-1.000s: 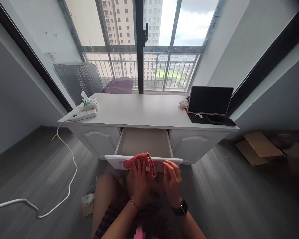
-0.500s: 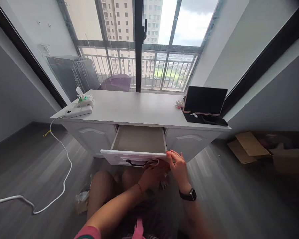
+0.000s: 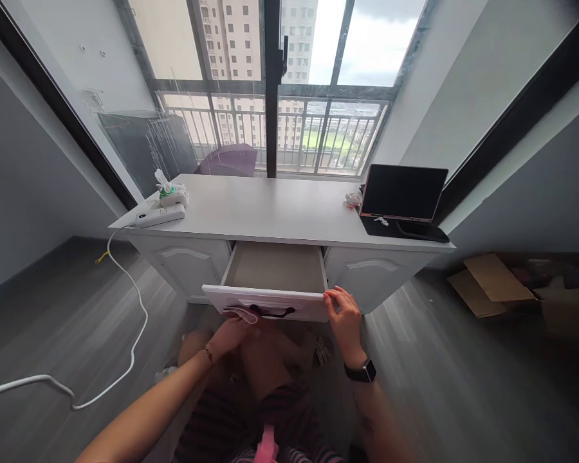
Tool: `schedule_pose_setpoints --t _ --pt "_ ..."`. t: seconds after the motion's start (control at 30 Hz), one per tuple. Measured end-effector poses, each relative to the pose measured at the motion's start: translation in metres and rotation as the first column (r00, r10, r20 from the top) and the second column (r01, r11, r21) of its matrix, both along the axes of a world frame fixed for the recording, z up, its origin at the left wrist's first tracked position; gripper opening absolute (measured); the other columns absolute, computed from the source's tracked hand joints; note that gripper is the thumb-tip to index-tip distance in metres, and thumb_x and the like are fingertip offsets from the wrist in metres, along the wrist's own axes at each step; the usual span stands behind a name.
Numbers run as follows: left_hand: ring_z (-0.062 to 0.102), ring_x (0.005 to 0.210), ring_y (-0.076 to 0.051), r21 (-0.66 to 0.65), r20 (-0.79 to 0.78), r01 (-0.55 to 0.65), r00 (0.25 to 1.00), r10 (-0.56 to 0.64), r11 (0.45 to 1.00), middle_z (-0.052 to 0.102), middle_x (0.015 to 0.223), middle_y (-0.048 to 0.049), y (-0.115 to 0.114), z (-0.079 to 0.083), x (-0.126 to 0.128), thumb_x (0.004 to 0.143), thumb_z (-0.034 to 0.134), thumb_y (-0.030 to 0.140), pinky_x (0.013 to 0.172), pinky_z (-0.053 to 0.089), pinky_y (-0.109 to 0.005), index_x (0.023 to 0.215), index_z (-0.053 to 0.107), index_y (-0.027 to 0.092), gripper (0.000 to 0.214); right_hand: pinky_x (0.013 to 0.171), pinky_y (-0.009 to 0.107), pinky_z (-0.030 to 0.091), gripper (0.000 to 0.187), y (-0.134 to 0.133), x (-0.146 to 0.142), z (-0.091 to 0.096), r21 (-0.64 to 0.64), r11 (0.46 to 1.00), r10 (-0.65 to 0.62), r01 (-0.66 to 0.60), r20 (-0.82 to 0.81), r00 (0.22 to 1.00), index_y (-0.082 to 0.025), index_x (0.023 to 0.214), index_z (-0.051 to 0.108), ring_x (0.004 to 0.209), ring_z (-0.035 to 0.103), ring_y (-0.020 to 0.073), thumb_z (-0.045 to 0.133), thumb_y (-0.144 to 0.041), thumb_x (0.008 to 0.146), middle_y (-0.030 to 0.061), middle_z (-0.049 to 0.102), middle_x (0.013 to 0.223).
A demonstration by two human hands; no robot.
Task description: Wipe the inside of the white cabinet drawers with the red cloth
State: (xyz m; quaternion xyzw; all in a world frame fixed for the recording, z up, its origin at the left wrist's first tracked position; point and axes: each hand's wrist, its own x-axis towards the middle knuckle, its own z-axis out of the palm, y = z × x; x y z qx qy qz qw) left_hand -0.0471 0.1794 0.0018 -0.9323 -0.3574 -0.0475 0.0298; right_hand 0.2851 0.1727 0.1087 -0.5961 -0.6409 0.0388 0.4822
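A white drawer (image 3: 270, 302) stands pulled out from the middle of a white desk (image 3: 260, 206), and the part of its inside that shows is bare. My left hand (image 3: 231, 334) is closed on a pale pinkish cloth (image 3: 244, 314), held against the drawer front just left of the black handle (image 3: 273, 312). At the drawer's right front corner, my right hand (image 3: 345, 321) grips the top edge, thumb and fingers bent over it. A dark watch (image 3: 361, 371) is on my right wrist.
On the desk's left end lie a power strip (image 3: 160, 216) and a tissue pack (image 3: 174, 194). A black-screened tablet (image 3: 404, 191) stands on the right. The strip's white cord (image 3: 137, 302) runs across the floor. An open cardboard box (image 3: 499, 283) sits at right; my knees are below the drawer.
My left hand has moved the cloth leftward along the drawer front, from right of the handle to its left side. My right hand stays at the corner. The view has shifted slightly.
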Motion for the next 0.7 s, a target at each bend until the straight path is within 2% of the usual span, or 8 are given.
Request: schedule_pose_setpoints --t 0.1,0.2,0.27,0.33,0.4,0.47,0.57,0.7 --pt "0.045 0.131 -0.02 0.077 -0.076 0.044 0.996 -0.039 0.996 0.052 0.141 -0.0066 -0.002 0.016 -0.041 0.079 0.039 -0.004 0.102 0.035 -0.036 0.143 0.039 0.023 0.07 0.096 0.046 0.041 0.033 0.001 0.0 -0.001 0.009 1.0 0.0 0.0 -0.003 1.0 -0.017 0.089 0.068 0.107 0.06 0.0263 0.046 -0.042 0.093 0.0086 0.072 0.094" --pt "0.042 0.133 -0.017 0.156 -0.093 0.029 0.996 -0.014 0.987 0.049 0.144 -0.0038 -0.001 0.04 -0.072 0.079 0.037 -0.003 0.105 0.03 -0.036 0.148 0.027 0.026 0.076 0.095 0.045 0.043 0.031 0.001 0.0 -0.002 0.015 1.0 -0.005 0.005 -0.006 1.0 -0.017 0.089 0.068 0.106 0.06 0.026 0.047 -0.04 0.093 0.0084 0.072 0.093" --pt "0.041 0.133 -0.017 0.188 -0.092 0.005 0.996 0.013 0.982 0.047 0.145 -0.0031 0.0 0.055 -0.081 0.082 0.037 0.001 0.108 0.025 -0.037 0.15 0.02 0.027 0.074 0.094 0.044 0.044 0.03 0.001 -0.001 -0.003 0.021 1.0 -0.009 0.009 -0.01 1.0 -0.017 0.088 0.068 0.106 0.06 0.0256 0.048 -0.039 0.093 0.0081 0.071 0.092" --pt "0.042 0.132 -0.017 0.193 -0.077 -0.024 0.996 0.04 0.981 0.047 0.145 -0.0021 0.001 0.068 -0.079 0.086 0.037 0.006 0.111 0.019 -0.039 0.15 0.018 0.029 0.071 0.093 0.042 0.045 0.029 0.002 -0.002 -0.005 0.029 0.999 -0.017 0.017 -0.018 1.0 -0.018 0.088 0.067 0.106 0.06 0.0253 0.048 -0.038 0.093 0.0079 0.071 0.092" --pt "0.043 0.131 -0.018 0.177 -0.065 -0.039 0.997 0.051 0.983 0.047 0.145 -0.0017 0.0 0.076 -0.064 0.087 0.039 0.009 0.112 0.015 -0.04 0.149 0.02 0.03 0.068 0.092 0.041 0.045 0.029 0.003 -0.003 -0.006 0.037 0.999 -0.031 0.032 -0.027 0.999 -0.018 0.087 0.067 0.106 0.06 0.0251 0.047 -0.038 0.093 0.0078 0.071 0.09" --pt "0.042 0.132 -0.019 0.159 -0.057 -0.045 0.997 0.054 0.986 0.047 0.146 -0.0022 -0.002 0.081 -0.039 0.087 0.039 0.01 0.112 0.016 -0.04 0.149 0.023 0.03 0.066 0.092 0.041 0.046 0.029 0.004 -0.004 -0.007 0.04 0.998 -0.041 0.042 -0.03 0.999 -0.018 0.086 0.067 0.105 0.06 0.025 0.047 -0.037 0.093 0.0075 0.071 0.089" --pt "0.037 0.136 -0.019 0.136 -0.033 -0.023 0.999 0.028 0.99 0.043 0.148 -0.0031 -0.003 0.085 0.016 0.091 0.038 0.015 0.11 0.021 -0.04 0.149 0.023 0.029 0.062 0.092 0.041 0.046 0.028 0.005 -0.004 -0.006 0.038 0.998 -0.043 0.044 -0.021 0.999 -0.018 0.086 0.067 0.104 0.061 0.0249 0.047 -0.038 0.093 0.0071 0.071 0.089" --pt "0.033 0.138 -0.016 0.114 0.048 0.116 0.991 -0.122 0.987 0.037 0.152 -0.0018 0.003 0.082 0.09 0.094 0.036 0.02 0.111 0.023 -0.036 0.149 0.026 0.026 0.056 0.092 0.041 0.045 0.029 0.004 -0.002 -0.003 0.019 0.999 -0.029 0.029 -0.001 1.0 -0.018 0.088 0.067 0.106 0.061 0.0252 0.047 -0.038 0.093 0.0075 0.071 0.091"
